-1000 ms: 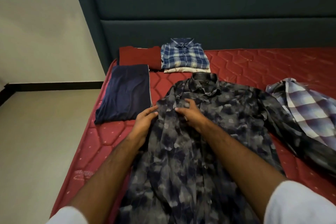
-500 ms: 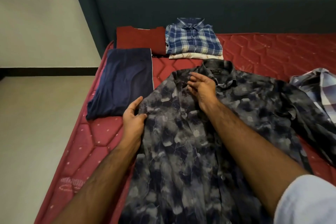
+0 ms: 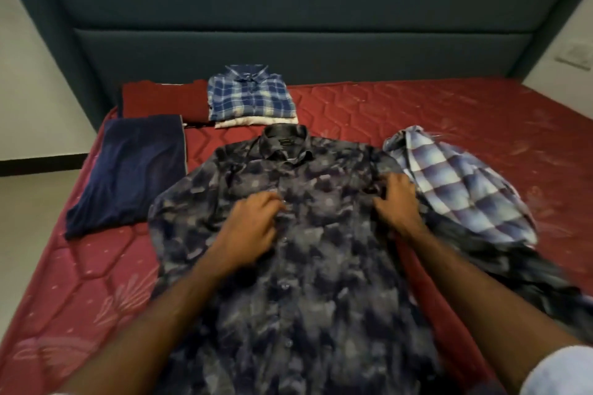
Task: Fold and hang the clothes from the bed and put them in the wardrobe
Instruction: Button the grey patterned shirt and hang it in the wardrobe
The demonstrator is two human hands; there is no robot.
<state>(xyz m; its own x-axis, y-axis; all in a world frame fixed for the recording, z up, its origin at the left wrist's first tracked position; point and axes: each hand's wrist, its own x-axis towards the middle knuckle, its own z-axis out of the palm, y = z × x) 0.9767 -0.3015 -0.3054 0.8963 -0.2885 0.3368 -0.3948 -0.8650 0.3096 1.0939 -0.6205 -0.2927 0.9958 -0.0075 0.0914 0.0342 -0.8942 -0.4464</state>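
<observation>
My left hand (image 3: 253, 226) now rests on the chest of the grey patterned shirt (image 3: 298, 266), right at the button placket, its fingers bent loosely and pressing the cloth down rather than gripping it. Half a second ago this hand lay out at the shirt's left edge; it has moved in to the middle. My right hand (image 3: 398, 205) has gone the other way: it was up near the collar and now sits at about 2 o'clock from my left hand, on the shirt's right shoulder seam, fingers curled into the fabric as if bunching it, though motion blur keeps me from telling whether it truly pinches the cloth.

The shirt lies face up and buttoned on the red mattress (image 3: 417, 112), collar pointing to 12 o'clock, its right sleeve trailing off toward 4 o'clock. Just beside my right hand, at 2 o'clock from the shirt's middle, the loose pale checked shirt (image 3: 459, 183) lies crumpled, far more of it in view than before. At 10 o'clock lies the folded navy garment (image 3: 128, 173). Beyond it at 11 o'clock sits the folded dark red garment (image 3: 163, 102), touching the folded blue plaid shirt (image 3: 250, 96), which is stacked on a folded white piece (image 3: 253, 121). The teal headboard (image 3: 288, 26) stands at 12 o'clock.
</observation>
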